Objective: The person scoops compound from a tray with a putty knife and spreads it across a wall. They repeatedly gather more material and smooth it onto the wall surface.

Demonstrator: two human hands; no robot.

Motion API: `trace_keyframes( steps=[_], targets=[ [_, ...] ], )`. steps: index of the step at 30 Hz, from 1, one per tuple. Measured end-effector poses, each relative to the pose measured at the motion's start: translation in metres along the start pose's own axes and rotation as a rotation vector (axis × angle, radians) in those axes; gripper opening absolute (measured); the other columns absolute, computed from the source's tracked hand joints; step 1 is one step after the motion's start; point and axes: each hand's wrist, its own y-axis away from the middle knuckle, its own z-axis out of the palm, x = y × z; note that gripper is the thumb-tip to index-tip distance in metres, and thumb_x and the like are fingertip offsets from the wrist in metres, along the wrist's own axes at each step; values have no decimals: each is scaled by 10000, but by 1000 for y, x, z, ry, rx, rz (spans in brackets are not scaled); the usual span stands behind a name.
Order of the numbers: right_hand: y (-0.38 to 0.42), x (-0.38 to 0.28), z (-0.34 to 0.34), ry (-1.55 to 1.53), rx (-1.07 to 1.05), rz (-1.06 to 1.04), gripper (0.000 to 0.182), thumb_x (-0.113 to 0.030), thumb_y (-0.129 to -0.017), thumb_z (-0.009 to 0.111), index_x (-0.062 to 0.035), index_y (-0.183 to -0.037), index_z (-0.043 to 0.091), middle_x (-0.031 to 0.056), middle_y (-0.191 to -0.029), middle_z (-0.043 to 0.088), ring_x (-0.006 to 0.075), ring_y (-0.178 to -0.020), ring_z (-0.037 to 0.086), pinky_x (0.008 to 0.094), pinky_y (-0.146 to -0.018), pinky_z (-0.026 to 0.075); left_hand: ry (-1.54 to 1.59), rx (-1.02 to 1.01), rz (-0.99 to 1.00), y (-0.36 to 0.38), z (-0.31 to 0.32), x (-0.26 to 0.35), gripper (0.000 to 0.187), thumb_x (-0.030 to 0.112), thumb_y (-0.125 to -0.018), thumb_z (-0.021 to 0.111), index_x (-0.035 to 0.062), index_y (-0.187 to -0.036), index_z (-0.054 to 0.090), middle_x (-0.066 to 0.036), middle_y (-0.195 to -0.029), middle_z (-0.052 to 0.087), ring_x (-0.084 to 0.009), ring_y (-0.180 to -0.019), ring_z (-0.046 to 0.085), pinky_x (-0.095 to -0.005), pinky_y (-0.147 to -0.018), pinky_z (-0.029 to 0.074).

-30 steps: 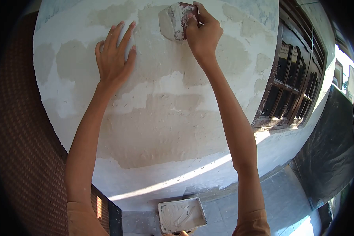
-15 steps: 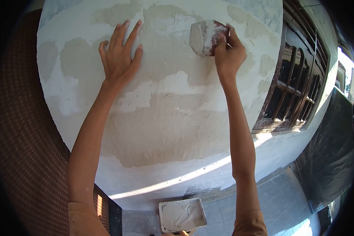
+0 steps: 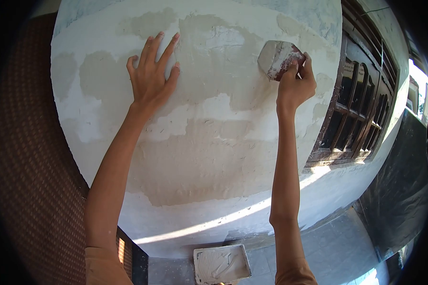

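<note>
My right hand [image 3: 296,84] grips a reddish-brown putty scraper [image 3: 279,59] by its right edge, thumb on the near face. Pale putty coats much of the scraper, and its left side lies against the wall [image 3: 204,156]. To the left, my left hand [image 3: 153,71] rests on the same wall with fingers spread and holds nothing. Between the hands the wall carries wet-looking grey-beige putty patches [image 3: 209,61] over a white, rough surface.
Below on the tiled floor [image 3: 266,256] stands a rectangular tray [image 3: 246,270] of putty. A dark wooden window [image 3: 352,104] is set in the wall at right, with black sheeting [image 3: 394,190] beyond it. Brown woven panelling [image 3: 28,156] borders the left.
My right hand has moved the scraper right and slightly down across the wall, and the scraper has tilted. My left hand stays at the same patch of wall as the view shifts slightly.
</note>
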Motion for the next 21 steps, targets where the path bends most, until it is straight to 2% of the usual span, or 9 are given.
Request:
trace_keyframes(
  steps=[3,5,7,10,13,16,17,19,21],
  targets=[
    [5,-25,16,-173,-51,-18,370,-5,-893,565,19,-1260,599,199,-900,717,204,-758,701,313,-706,542,-35,-15,-8,0,-1,0,627,231,-896,530,265,-1500,369,-43,-1539,349,-219,-1433,291,-512,-1075,176],
    [16,-41,33,-46,-288,-57,390,-37,-884,584,-7,-1272,600,222,-886,706,262,-782,699,332,-761,520,-38,-27,-21,-1,-3,1,628,237,-895,532,264,-1501,367,-41,-1537,351,-217,-1432,291,-516,-1074,173],
    [13,-35,43,24,-346,-108,386,-19,-870,581,9,-1254,609,234,-880,703,291,-773,698,337,-764,514,-47,-43,-29,-2,-3,2,630,243,-895,534,264,-1502,366,-40,-1536,353,-215,-1431,291,-519,-1074,169],
    [-17,-9,18,74,-73,-79,344,9,-860,575,75,-1195,618,231,-887,712,282,-763,709,338,-734,528,-33,-29,-44,-1,-1,0,632,241,-895,537,264,-1502,363,-39,-1535,353,-214,-1432,289,-519,-1076,163],
    [-28,-13,-1,77,29,-49,339,14,-871,562,68,-1200,623,196,-896,725,232,-725,713,308,-627,544,24,24,-35,0,1,1,631,238,-879,567,302,-1483,397,-42,-1524,369,-223,-1413,323,-533,-1058,193],
    [-13,-28,25,-57,-184,-105,340,-14,-888,568,28,-1221,624,205,-889,721,204,-664,684,319,-624,531,27,9,-50,-1,1,5,637,235,-875,572,301,-1484,397,-44,-1526,365,-227,-1418,313,-537,-1057,191],
    [-2,-42,33,-164,-284,-16,350,-44,-888,584,-4,-1233,627,216,-885,714,223,-630,672,337,-676,527,2,-11,-63,-1,0,5,639,230,-881,560,282,-1492,381,-42,-1535,351,-225,-1427,299,-526,-1065,178],
    [3,-34,54,-95,-347,-111,344,-69,-878,608,-22,-1218,636,216,-848,706,268,-681,678,356,-753,511,-18,-33,-72,-1,1,8,641,224,-888,548,263,-1501,364,-40,-1545,337,-224,-1436,285,-514,-1072,164],
    [-11,-30,48,59,-329,-50,337,-63,-868,610,-8,-1200,639,220,-855,706,281,-741,694,357,-769,512,-38,-24,-75,0,2,5,646,230,-885,556,268,-1500,364,-38,-1543,340,-217,-1436,286,-515,-1069,168]
  ],
)
